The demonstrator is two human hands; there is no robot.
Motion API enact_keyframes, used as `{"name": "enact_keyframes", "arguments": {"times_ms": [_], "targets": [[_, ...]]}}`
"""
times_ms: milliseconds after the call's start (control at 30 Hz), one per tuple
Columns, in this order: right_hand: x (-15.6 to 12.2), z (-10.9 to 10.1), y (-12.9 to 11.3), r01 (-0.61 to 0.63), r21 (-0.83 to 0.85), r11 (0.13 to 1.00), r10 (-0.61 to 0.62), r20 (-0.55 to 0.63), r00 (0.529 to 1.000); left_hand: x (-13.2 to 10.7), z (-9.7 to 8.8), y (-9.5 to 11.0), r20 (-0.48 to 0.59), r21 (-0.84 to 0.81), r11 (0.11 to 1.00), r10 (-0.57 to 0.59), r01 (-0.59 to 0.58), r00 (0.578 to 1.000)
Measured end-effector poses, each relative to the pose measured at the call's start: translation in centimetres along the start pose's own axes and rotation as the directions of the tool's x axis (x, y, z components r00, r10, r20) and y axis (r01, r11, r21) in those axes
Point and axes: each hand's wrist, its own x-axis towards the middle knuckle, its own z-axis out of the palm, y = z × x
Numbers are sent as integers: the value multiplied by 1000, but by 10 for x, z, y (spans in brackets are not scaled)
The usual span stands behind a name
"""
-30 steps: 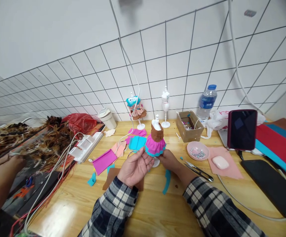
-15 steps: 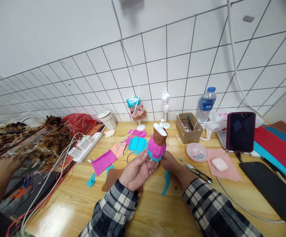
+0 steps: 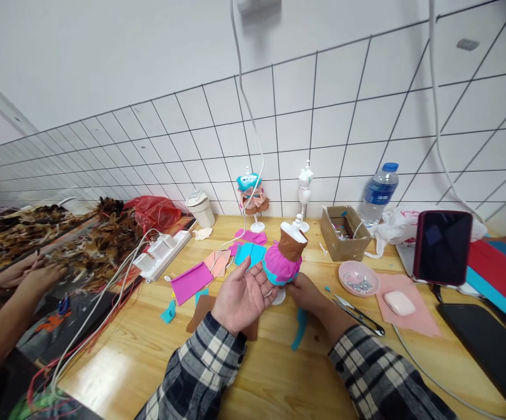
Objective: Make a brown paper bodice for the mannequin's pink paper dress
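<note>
A mini dress-form mannequin [image 3: 294,231] tilts over the middle of the table, wearing a brown crepe-paper bodice and a puffy magenta skirt with a teal hem. My left hand [image 3: 244,297] lies palm up at the skirt's left side, fingers spread and holding nothing. At the lower right of the skirt, my right hand [image 3: 309,296] is closed on the mannequin, its fingertips partly hidden behind the hem. A teal paper strip [image 3: 299,329] hangs or lies just below this hand. Brown paper [image 3: 196,315] lies partly under my left hand.
Behind stand a dressed mannequin [image 3: 253,198] and a bare one [image 3: 305,189]. To the right are a cardboard box [image 3: 347,248], a bead dish [image 3: 358,278], scissors [image 3: 360,317] and a phone [image 3: 443,248]. Left are a power strip [image 3: 163,255] and a co-worker's hands [image 3: 38,277].
My left hand has come away from the skirt and opened out, fingers spreading. The mannequin leans more to the right in my right hand. The view has shifted slightly.
</note>
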Motion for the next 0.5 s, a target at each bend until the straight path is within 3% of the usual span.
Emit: {"name": "enact_keyframes", "arguments": {"times_ms": [300,500], "targets": [[2,-1,5,-20,68,997,20,3,1000,3,-5,2,-1,28,1000,4,-4,1000],[5,4,5,-24,124,992,41,-136,990,4,-9,1,-104,97,995,36,-26,994]]}}
